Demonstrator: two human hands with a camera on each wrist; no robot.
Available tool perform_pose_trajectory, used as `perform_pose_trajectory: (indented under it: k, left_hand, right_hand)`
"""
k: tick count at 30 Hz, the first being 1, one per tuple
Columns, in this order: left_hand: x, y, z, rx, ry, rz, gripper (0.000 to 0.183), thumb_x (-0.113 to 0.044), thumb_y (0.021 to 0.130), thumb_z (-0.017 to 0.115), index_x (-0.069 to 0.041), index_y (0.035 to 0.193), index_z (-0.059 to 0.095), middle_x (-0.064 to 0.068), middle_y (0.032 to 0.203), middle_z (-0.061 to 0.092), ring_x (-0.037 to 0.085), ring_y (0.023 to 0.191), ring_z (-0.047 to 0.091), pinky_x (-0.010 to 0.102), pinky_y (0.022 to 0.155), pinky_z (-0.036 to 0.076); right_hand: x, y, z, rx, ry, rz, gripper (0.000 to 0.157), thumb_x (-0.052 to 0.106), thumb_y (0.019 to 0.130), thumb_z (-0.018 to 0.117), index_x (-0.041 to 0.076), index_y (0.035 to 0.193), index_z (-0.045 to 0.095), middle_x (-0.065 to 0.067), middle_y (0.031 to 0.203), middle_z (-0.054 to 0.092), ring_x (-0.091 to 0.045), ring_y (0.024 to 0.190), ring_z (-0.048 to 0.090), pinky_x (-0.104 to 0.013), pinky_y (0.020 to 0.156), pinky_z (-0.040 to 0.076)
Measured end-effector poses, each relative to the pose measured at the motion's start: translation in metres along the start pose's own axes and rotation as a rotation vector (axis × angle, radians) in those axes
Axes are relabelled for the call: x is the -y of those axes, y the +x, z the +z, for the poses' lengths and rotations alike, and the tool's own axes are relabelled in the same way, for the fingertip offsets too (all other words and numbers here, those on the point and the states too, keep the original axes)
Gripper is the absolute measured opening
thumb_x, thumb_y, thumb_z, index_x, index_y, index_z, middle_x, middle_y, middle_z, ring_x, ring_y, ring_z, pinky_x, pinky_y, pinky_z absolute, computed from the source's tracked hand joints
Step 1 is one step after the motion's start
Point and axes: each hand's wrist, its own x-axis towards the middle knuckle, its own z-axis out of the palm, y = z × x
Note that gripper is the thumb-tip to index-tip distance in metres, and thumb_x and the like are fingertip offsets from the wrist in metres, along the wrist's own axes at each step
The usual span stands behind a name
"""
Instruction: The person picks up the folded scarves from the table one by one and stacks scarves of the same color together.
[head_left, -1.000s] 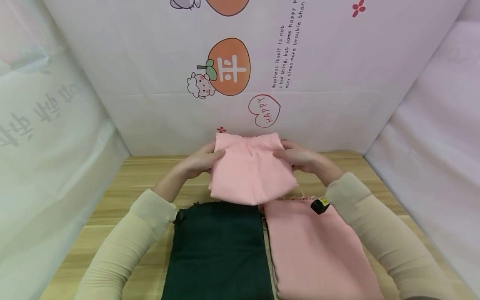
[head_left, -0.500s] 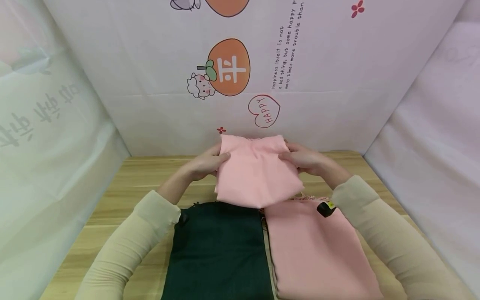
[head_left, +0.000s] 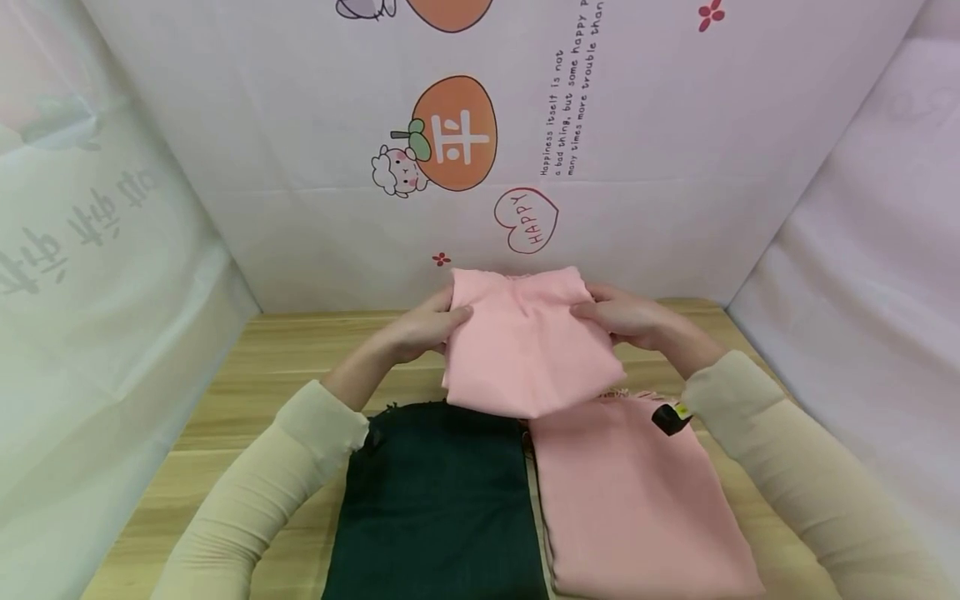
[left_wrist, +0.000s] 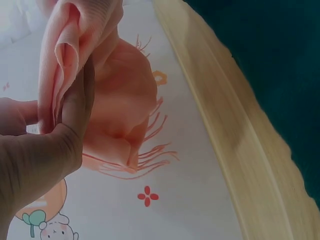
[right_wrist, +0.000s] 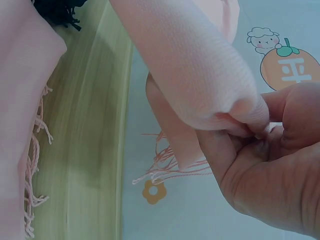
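Observation:
A folded pink scarf (head_left: 531, 350) with fringed ends is held up near the back wall, between both hands. My left hand (head_left: 429, 323) grips its left edge, thumb in front and fingers behind; the left wrist view shows the layered folds of the scarf (left_wrist: 55, 65) pinched there. On the other side my right hand (head_left: 626, 317) grips the right edge in the same way, and the right wrist view has the scarf (right_wrist: 195, 60) bunched between thumb and fingers. Strands of fringe hang behind the cloth in both wrist views. Its lower edge overlaps the two cloths below in the head view.
A dark green fringed cloth (head_left: 438, 508) lies flat on the wooden table (head_left: 292, 350) at left centre. Beside it, to the right, lies another folded pink fringed scarf (head_left: 645, 508). White printed sheets form the back wall (head_left: 330, 233) and both sides.
Both hands have shifted a little to the right, carrying the raised pink scarf with them. The green cloth and the pink scarf on the table have stayed in place.

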Motion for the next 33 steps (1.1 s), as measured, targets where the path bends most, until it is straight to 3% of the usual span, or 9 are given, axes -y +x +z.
perform_pose_trajectory:
  k: [17, 22, 33]
  left_hand:
    - [-0.002, -0.002, 0.021, 0.047, -0.008, -0.046, 0.057, -0.021, 0.102, 0.039, -0.024, 0.148, 0.006, 0.016, 0.125, 0.044, 0.03, 0.095, 0.063, 0.046, 0.074, 0.054]
    - [0.0, -0.001, 0.027, 0.055, 0.027, -0.053, 0.057, -0.021, 0.102, 0.041, -0.023, 0.148, 0.008, 0.014, 0.127, 0.043, 0.028, 0.095, 0.063, 0.045, 0.074, 0.054]
    - [0.0, 0.002, 0.041, 0.109, 0.06, -0.021, 0.051, -0.019, 0.101, 0.042, -0.016, 0.145, 0.017, 0.014, 0.125, 0.044, 0.027, 0.096, 0.062, 0.043, 0.075, 0.054]
  right_hand:
    - [-0.01, -0.024, -0.007, 0.006, -0.019, 0.022, 0.043, 0.022, 0.101, 0.04, 0.009, 0.141, 0.029, -0.018, 0.113, 0.057, -0.027, 0.088, 0.064, -0.046, 0.073, 0.054]
    - [-0.013, -0.032, -0.01, 0.008, -0.035, 0.012, 0.04, 0.021, 0.102, 0.04, 0.005, 0.137, 0.032, -0.017, 0.108, 0.059, -0.025, 0.084, 0.064, -0.043, 0.07, 0.054]
    - [-0.022, -0.048, -0.018, -0.003, -0.055, 0.026, 0.042, 0.024, 0.101, 0.043, 0.007, 0.138, 0.034, -0.019, 0.109, 0.059, -0.026, 0.086, 0.065, -0.044, 0.071, 0.054]
